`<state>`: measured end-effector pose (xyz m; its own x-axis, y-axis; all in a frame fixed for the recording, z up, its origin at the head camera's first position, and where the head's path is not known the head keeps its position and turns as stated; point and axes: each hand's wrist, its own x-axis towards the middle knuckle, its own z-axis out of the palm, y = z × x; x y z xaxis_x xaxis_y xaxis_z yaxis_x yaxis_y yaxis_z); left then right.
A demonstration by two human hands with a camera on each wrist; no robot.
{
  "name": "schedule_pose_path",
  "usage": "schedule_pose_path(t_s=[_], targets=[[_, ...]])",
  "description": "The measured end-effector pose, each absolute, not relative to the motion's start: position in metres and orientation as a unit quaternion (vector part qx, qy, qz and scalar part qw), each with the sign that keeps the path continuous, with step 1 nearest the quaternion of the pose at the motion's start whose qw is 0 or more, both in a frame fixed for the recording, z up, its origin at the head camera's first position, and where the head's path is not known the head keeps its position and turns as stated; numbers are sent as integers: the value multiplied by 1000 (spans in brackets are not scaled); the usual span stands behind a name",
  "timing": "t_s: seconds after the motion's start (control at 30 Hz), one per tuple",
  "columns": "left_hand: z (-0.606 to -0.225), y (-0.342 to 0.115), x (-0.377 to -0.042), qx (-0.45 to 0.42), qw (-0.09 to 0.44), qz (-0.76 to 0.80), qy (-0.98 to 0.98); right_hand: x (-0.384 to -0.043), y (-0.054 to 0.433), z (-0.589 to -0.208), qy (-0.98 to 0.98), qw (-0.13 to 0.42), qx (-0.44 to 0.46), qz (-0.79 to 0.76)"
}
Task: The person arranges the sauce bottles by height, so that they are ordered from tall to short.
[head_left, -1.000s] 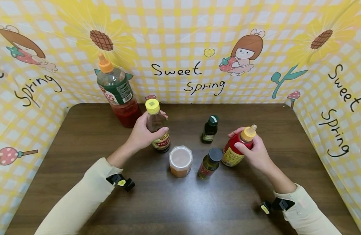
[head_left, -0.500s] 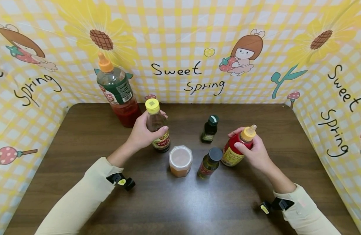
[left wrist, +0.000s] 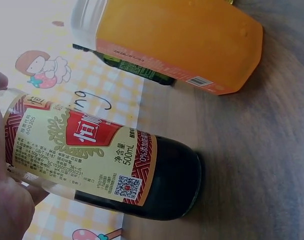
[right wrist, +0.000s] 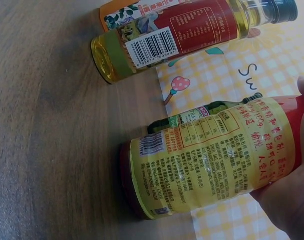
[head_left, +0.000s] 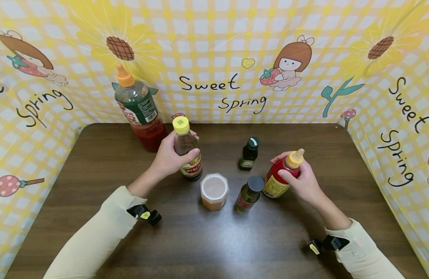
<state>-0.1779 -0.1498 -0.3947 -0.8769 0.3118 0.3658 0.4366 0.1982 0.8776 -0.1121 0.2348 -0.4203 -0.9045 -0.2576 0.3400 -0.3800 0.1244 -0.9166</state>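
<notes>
With fingers and thumb wrapped round it, my left hand grips a vinegar bottle with a yellow cap and a dark liquid inside. My right hand holds a red squeeze bottle of sauce with a yellow label and nozzle cap. Both bottles stand upright on the table. Between the hands are a jar of orange contents with a pale lid and a small oil bottle with a black cap. Behind them stands a dark green bottle.
A large red sauce bottle with an orange nozzle stands at the back left, close to my left hand. The brown wooden table is bordered by a yellow checked cloth at the back and both sides.
</notes>
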Motion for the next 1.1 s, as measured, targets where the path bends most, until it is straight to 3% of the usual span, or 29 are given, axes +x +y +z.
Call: schedule_pose_path(t_s=[0.5,1.1], targets=[[-384,-143,-201,-248,76,-606,-752,-113,235,-422,-733,48,227,640],[-380,-134,-232,-190,95,-612,-762,-112,234,-421,-733,48,228,639]])
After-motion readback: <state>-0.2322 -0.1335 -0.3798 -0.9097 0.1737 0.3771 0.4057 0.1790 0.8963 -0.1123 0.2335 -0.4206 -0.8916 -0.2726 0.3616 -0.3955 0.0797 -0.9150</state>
